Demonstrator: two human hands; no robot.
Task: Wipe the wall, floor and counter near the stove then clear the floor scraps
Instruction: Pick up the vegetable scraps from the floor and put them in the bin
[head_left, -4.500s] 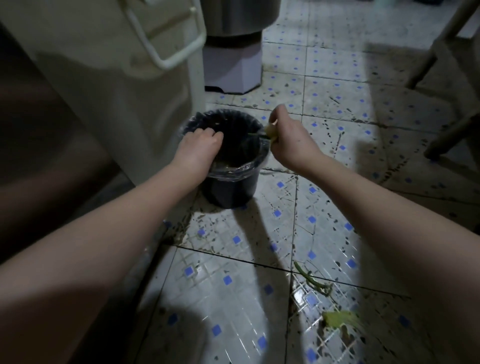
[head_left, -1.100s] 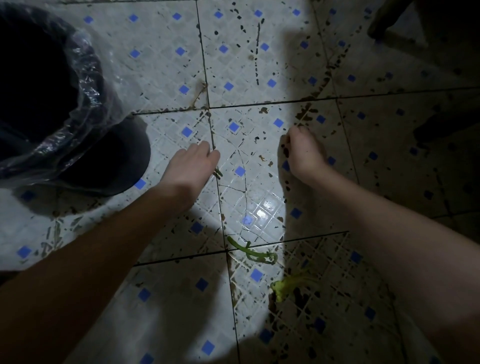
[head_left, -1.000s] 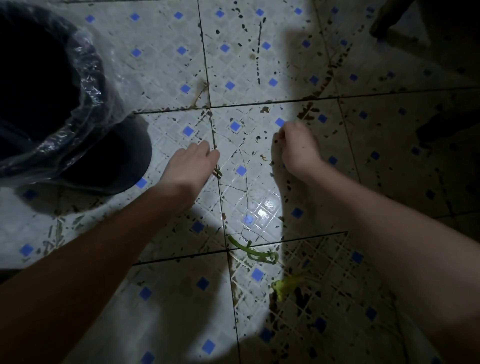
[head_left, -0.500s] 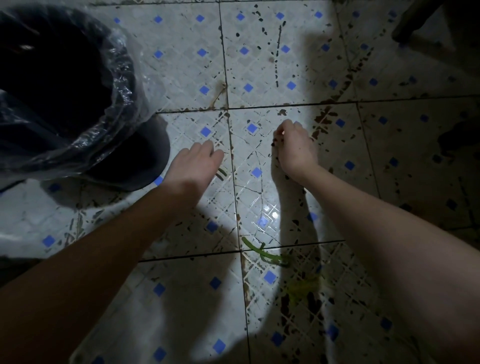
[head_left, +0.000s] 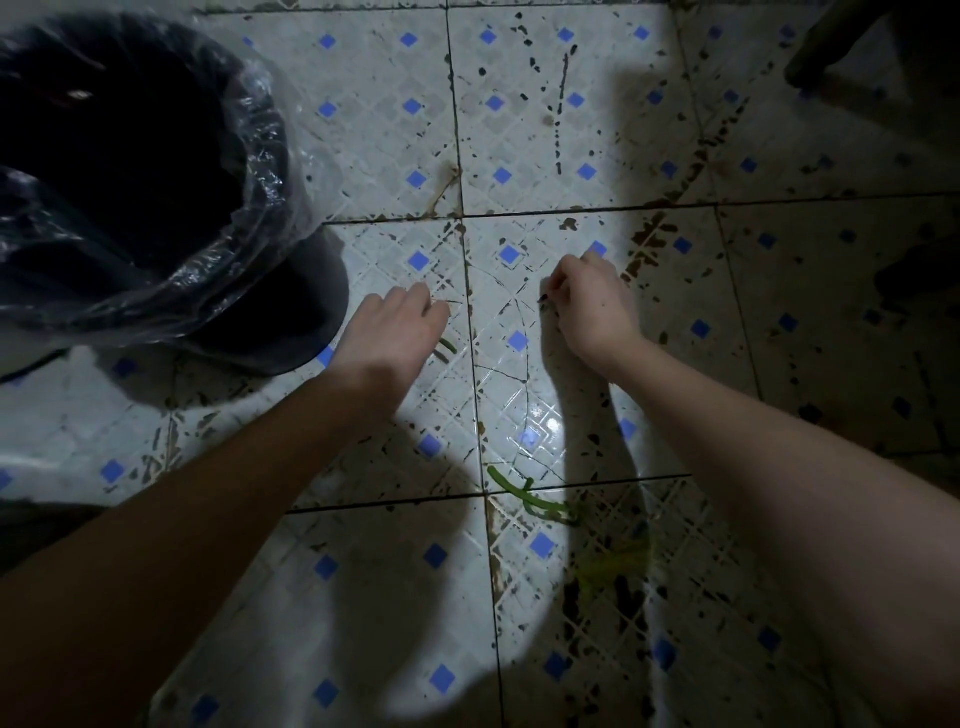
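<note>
My left hand (head_left: 392, 332) hovers low over the stained white floor tile (head_left: 519, 395), fingers curled. A short green scrap (head_left: 447, 347) sticks out from under them. My right hand (head_left: 592, 306) is down on the same tile, its fingertips pinched together on a small dark scrap (head_left: 543, 299). A curled green stem (head_left: 524, 496) lies on the tile joint nearer to me, between my forearms. A yellowish leaf scrap (head_left: 613, 564) lies in shadow just beyond it, near my right forearm.
A dark bin with a clear plastic liner (head_left: 260, 171) stands at the left, close to my left hand. Dark furniture legs (head_left: 821, 57) cross the top right corner. The floor at the right is dim and heavily speckled with dirt.
4.5 s ago both hands were at the bin's rim; now they are down on the floor. In the last second my right fingertips have closed into a pinch, and my left hand has kept its green scrap.
</note>
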